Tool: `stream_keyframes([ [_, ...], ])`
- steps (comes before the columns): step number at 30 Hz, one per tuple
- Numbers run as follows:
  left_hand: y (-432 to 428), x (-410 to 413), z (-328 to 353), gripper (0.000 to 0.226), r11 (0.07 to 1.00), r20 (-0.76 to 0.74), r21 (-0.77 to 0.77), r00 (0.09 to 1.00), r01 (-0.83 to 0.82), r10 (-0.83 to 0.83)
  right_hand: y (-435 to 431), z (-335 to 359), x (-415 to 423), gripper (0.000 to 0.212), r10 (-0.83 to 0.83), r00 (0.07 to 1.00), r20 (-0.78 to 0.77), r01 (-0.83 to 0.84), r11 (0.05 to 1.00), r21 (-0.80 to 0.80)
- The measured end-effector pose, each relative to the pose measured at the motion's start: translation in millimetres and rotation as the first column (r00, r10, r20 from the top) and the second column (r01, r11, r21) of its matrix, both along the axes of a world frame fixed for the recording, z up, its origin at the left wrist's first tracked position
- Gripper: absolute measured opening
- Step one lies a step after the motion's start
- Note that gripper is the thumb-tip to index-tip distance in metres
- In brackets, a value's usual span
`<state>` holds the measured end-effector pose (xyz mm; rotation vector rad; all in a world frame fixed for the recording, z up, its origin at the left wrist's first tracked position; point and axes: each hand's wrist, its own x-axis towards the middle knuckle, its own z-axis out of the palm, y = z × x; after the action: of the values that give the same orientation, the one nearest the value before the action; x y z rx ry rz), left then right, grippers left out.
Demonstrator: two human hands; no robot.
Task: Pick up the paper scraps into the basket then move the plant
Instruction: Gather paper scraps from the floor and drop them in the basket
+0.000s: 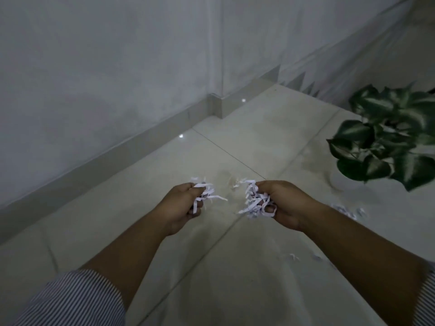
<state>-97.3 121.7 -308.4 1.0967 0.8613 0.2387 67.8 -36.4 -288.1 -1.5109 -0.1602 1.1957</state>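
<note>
My left hand (182,207) is closed around a small bunch of white shredded paper scraps (207,195), held above the tiled floor. My right hand (286,203) grips a larger bunch of paper scraps (255,202). More scraps lie on the floor (348,211) just right of my right wrist, and a few small bits (294,256) lie nearer to me. The plant (388,137), with dark green and white leaves, stands at the right in a pale pot (335,182) that is mostly hidden by leaves. No basket is in view.
A white wall with a grey skirting board (117,156) runs along the left and steps out at a corner (219,107). The floor is glossy cream tile (235,278). A white curtain hem (306,83) hangs at the back right.
</note>
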Motion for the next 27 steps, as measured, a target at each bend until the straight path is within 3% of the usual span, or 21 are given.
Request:
stream_keyframes([
  [5,52,-50,56,0.01,0.997,0.032,0.038,0.997,-0.071,0.07,64,42,-51,0.014,0.02,0.986,0.166,-0.008,0.997,-0.072],
  [10,87,-112,106,0.01,0.982,0.07,0.092,0.984,-0.167,0.161,122,86,-108,0.015,-0.057,0.981,0.187,0.058,0.998,0.001],
  [17,141,-241,172,0.011,0.901,0.146,0.175,0.915,-0.398,0.376,220,159,-228,0.03,0.017,0.981,0.191,-0.039,0.993,0.112],
  [22,162,-333,184,0.016,0.793,0.176,0.26,0.835,-0.551,0.522,275,178,-320,0.02,0.163,0.974,0.154,-0.187,0.97,0.156],
  [27,164,-423,185,0.015,0.588,0.151,0.384,0.676,-0.712,0.721,296,177,-407,0.013,0.381,0.921,0.083,-0.39,0.903,0.18],
])
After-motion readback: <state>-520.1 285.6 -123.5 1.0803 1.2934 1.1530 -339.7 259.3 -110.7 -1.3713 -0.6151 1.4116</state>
